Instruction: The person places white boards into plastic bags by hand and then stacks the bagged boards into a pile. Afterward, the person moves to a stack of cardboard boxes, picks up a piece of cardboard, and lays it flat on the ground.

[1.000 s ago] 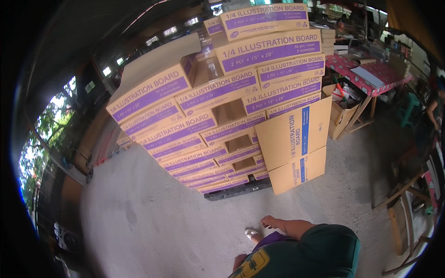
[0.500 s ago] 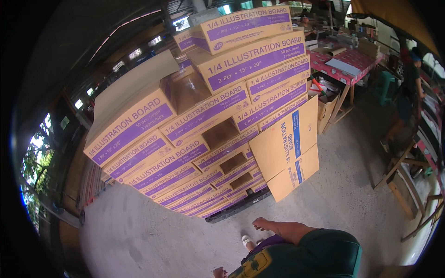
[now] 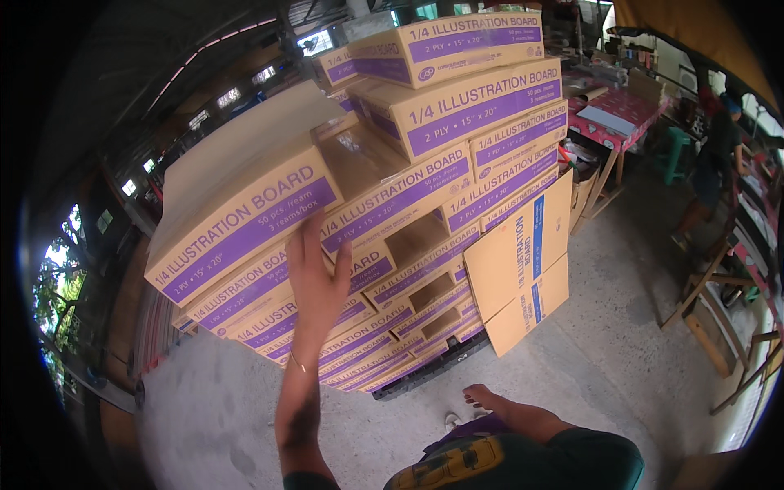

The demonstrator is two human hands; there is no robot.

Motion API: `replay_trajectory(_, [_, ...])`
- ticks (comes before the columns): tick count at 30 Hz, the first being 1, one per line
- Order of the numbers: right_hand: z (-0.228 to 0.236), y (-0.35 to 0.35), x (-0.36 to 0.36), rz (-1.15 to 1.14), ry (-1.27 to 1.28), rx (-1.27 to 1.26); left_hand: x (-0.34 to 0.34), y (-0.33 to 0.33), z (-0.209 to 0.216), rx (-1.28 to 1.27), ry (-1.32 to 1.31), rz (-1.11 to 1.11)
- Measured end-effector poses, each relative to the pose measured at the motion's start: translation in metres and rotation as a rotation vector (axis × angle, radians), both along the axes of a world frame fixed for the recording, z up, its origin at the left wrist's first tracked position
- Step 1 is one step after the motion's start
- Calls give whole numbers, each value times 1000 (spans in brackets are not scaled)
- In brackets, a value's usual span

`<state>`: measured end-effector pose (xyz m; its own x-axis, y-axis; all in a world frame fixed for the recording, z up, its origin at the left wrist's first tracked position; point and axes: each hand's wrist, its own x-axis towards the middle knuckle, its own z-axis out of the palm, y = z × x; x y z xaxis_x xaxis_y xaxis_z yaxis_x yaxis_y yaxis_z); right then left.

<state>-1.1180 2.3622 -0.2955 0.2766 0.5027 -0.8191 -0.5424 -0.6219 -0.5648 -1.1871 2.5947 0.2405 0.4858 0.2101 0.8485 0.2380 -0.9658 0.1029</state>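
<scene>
My left hand (image 3: 318, 273) reaches up with its fingers stretched out, at the lower right corner of a brown cardboard carton (image 3: 245, 224) with a purple printed band. The fingertips overlap the carton's front; whether they press on it I cannot tell. This carton sits at the upper left of a tall stack, with a loose brown cardboard sheet (image 3: 237, 155) on top. Beside it is a gap with a shiny brown surface (image 3: 359, 155). My right hand (image 3: 480, 398) hangs low near my body, its fingers curled in, with nothing visible in them.
The cartons stand on a black pallet (image 3: 433, 369). A flattened carton with blue print (image 3: 523, 265) leans against the stack's right side. Farther right are a table with a pink-red cover (image 3: 600, 122), a green stool (image 3: 676, 155), wooden trestles (image 3: 710, 335) and another person (image 3: 714, 159).
My left hand has risen from the lower edge to the upper left carton, its fingers spreading. My right hand stays low. The stack appears closer and slightly farther right.
</scene>
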Motion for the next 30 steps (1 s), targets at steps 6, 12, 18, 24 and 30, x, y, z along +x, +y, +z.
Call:
replay_trajectory(6, [-44,-61,31,-94,-75,-129,128,70,82,162,300,300])
replay_trajectory(12, [-50,-141,67,-450,57,-75,185,112,126,-71,756,652])
replay_trajectory(18, [-75,-220,90,-782,157,-140,196,214,137,23,613,816])
replay_trajectory(24, [-78,-270,105,-767,160,-183,203,167,132,64,218,718])
replay_trajectory(30, [-64,-228,152,-703,96,-131,147,157,167,36,-38,613])
